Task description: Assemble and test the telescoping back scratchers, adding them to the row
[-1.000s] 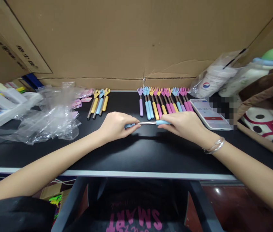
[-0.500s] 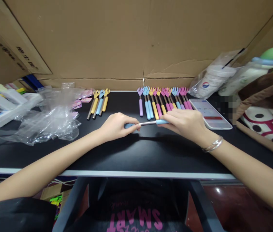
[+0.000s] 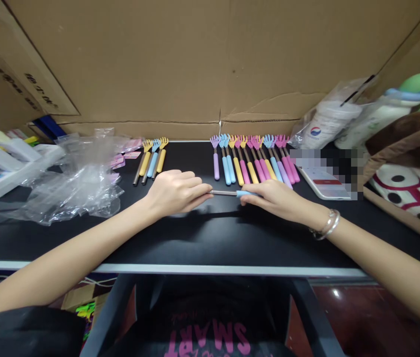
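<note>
A slim metal rod (image 3: 222,193) spans the gap between the two hands, raised over the counter (image 3: 213,253), with a dark shadow beneath it. Its long axis runs crossways, left to right, almost level and roughly in line with the counter's front edge. The left hand (image 3: 178,193) is the one nearer the bare metal: its fingers are pinched together on the rod's left end, and whatever lies inside that fist is hidden. The right hand (image 3: 276,198) has the opposite end, its thumb and fingers closed on the blue handle (image 3: 244,194), whose far tip is lost under the palm. So from the left fingers the rod extends rightward, and from the right fingers it extends leftward, with only the middle stretch in plain view

Beyond the hands, the back scratchers (image 3: 252,172) in the long row lie the other way, heads toward the cardboard (image 3: 195,64) and handles toward the person. The right hand is nearer that row, just beside the lower ends of some handles. The left hand is nearer the group of three (image 3: 152,164), with the plastic bags (image 3: 79,178) farther left; a phone (image 3: 323,186) rests past the row's right end
</note>
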Available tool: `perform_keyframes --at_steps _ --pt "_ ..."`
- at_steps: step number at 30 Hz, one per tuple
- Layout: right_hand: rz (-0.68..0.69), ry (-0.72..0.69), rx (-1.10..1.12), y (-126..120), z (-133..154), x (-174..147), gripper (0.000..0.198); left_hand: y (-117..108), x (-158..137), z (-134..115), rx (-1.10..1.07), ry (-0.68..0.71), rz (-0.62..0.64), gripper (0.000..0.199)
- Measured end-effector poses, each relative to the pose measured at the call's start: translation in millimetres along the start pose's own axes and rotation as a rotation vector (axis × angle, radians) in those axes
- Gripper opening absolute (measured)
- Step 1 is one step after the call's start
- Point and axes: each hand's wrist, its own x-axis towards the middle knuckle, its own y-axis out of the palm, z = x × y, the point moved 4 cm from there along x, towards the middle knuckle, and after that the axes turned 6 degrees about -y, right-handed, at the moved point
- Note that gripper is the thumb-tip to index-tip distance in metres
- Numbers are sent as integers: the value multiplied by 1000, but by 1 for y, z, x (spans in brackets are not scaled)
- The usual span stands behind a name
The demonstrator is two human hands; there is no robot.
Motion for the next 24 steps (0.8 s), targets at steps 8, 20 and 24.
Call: perform_keyframes --at_steps 8,20,24 --pt "10 31 55 2 3 -1 46 -2 1 -3 13 17 -17 27" --pt "-259 -21 -542 -1 10 -7 51 12 -4 -3 -227 -203 82 26" --pt "-311 -36 -616 -5 16 -10 49 14 -5 -3 -294 -273 134 27"
